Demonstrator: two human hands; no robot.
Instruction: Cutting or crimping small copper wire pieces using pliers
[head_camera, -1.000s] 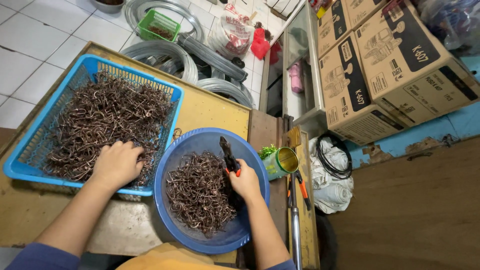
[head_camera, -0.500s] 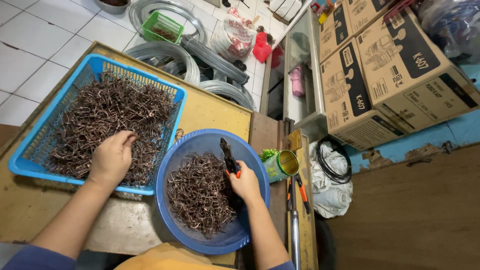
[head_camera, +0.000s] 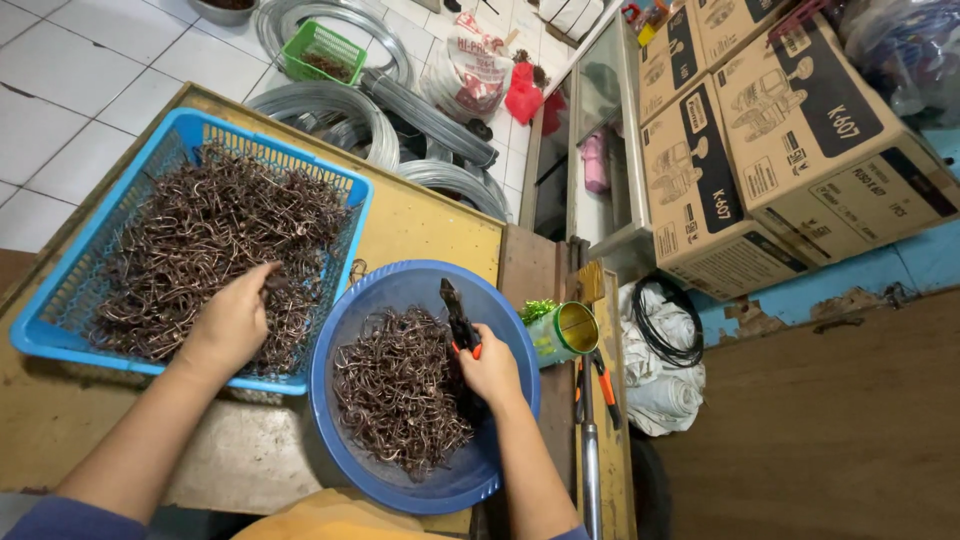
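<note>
Two hands, left hand (head_camera: 232, 322) pinching tangled wire hooks (head_camera: 200, 250), right hand (head_camera: 490, 368) clenching pliers (head_camera: 459, 318).

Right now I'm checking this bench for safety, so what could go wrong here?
The left hand digs bare into tangled wire hooks in the blue basket; their ends could prick it. The right hand holds pliers over the blue basin, which overhangs the table edge and might tip.
</note>
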